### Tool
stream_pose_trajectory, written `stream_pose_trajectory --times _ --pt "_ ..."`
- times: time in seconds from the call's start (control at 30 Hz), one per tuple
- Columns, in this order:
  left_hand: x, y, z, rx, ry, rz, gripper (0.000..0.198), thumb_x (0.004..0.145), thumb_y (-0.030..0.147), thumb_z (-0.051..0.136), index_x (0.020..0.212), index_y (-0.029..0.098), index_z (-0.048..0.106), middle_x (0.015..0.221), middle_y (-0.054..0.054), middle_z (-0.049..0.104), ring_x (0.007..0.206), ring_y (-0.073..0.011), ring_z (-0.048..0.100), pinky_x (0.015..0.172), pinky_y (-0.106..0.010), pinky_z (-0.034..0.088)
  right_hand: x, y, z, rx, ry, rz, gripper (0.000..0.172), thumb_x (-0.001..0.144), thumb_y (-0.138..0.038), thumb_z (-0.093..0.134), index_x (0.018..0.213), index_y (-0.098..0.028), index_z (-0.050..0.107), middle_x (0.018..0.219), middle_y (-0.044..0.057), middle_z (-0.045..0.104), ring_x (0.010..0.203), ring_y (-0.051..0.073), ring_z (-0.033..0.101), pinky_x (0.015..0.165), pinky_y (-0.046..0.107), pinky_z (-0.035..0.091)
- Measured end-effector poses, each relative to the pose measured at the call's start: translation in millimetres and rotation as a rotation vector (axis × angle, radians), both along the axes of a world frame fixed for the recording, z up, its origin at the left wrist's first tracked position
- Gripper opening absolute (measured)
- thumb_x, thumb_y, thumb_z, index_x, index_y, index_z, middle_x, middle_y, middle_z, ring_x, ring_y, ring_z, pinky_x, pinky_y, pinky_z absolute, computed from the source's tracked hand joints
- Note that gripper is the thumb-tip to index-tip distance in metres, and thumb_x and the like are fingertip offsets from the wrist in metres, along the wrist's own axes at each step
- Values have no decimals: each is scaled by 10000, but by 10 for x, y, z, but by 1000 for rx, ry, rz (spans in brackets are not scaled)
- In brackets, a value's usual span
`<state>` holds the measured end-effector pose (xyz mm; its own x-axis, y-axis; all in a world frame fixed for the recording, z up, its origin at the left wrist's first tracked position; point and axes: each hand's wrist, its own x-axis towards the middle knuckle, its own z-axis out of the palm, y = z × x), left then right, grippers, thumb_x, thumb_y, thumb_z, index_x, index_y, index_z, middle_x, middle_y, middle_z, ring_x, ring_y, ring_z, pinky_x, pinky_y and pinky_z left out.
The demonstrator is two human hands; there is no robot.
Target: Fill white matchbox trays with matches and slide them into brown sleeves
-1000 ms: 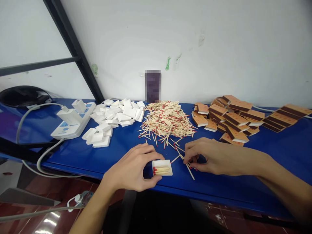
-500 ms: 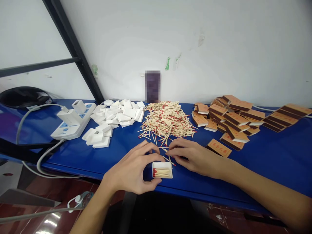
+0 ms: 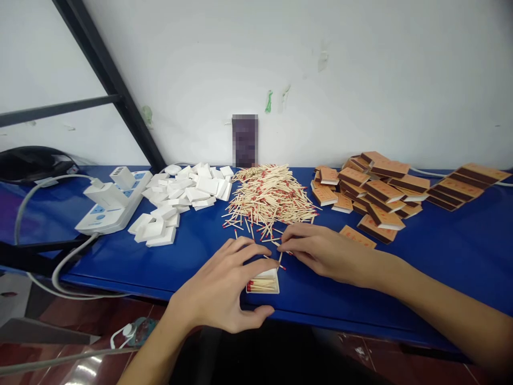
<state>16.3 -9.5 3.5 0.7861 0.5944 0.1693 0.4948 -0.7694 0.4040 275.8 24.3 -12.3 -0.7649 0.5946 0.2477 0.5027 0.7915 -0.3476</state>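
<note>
A small white tray (image 3: 272,274) with several red-tipped matches lies near the front edge of the blue table. My left hand (image 3: 228,286) arches around it, thumb apart from the fingers, fingertips over its back edge. To the right, my right hand (image 3: 320,251) pinches a match (image 3: 285,248) between thumb and fingers. A few loose matches rest between the hands, behind the tray. Farther back is a large heap of matches (image 3: 272,195).
White trays (image 3: 192,187) are piled at the left, beside a power strip (image 3: 116,206) with chargers and cables. Orange-brown matchbox sleeves (image 3: 380,192) are heaped at the right. A pixelated dark rectangle (image 3: 245,140) stands against the wall. A black metal frame (image 3: 116,91) rises at the left.
My left thumb has moved away from the tray's front side, and the fingers reach farther over its back edge. My right fingertips have closed on a match. The view has shifted slightly.
</note>
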Motion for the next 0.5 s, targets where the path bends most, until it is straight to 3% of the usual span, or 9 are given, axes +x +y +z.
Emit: stream_pose_trajectory --times 0.2,0.5 --pt "15 -8 -10 -16 28 11 563 769 386 724 1301 283 571 1324 -34 551 1226 -266 491 1144 -477 291 28 -16 89 -29 -87 -15 262 979 -144 465 1013 -191 721 1004 73 674 887 192 630 788 332 498" --pt "6 2 -23 -30 -26 17 429 792 336 709 1203 255 614 1224 -34 568 1129 -233 528 1089 -432 338 52 -10 122 -56 -139 -45 233 1000 -224 481 1040 -214 710 1000 54 659 855 188 641 774 335 496"
